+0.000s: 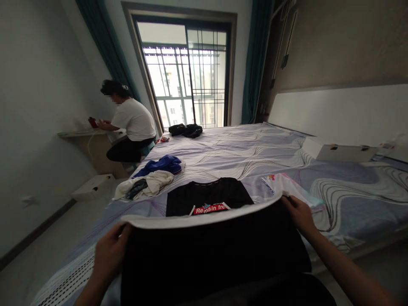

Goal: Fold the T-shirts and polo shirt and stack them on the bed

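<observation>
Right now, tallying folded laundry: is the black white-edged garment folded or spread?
Spread: left hand and right hand stretch the black garment wide by its white edge.

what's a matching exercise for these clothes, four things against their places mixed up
Things:
1. white-edged black garment
2. black T-shirt
3. blue garment
4. dark heap
Places:
a. far end of the bed, by the window
b. gripped by left hand and right hand
c. flat on the bed, just past the hands
d. beside white cloth near the bed's left edge
Pairs: 1-b, 2-c, 3-d, 4-a
</observation>
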Demonstrator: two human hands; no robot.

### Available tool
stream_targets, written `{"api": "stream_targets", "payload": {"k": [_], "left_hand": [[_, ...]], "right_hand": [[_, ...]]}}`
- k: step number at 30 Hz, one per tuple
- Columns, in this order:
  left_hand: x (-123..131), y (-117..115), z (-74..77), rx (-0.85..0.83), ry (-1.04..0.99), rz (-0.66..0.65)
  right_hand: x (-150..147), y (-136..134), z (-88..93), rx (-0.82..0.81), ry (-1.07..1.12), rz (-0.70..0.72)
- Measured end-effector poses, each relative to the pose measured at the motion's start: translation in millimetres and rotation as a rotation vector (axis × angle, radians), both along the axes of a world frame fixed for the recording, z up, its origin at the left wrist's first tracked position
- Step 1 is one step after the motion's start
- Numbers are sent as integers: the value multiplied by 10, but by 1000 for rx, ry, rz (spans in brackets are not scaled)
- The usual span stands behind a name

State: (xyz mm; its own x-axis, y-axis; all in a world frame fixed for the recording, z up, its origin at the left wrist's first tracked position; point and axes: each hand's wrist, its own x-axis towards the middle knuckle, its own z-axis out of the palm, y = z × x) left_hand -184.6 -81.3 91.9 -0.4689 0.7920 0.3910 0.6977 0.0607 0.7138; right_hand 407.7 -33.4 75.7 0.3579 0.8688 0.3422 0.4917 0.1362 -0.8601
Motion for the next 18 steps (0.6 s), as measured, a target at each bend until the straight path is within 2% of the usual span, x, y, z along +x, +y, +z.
{"api": "stream_targets", "payload": {"k": [3,6,9,11,18], "left_hand": [[80,803,-81,-34,-122,-128],[136,1272,-367,-71,-102,-135],[152,1469,-669,-97,-72,-66],[133,1548,-774,-83,-79,-37],[-37,1991,-782,-77,-231,-47]], "right_hand": [[-52,705,-243,-25,10,104],[-112,1203,-612,-84,-40,172],[-145,1480,-939,-112,-81,145],[-137,1596,-1052,-104,-74,120],[-36,2057,-1069,-135,-40,164]]}}
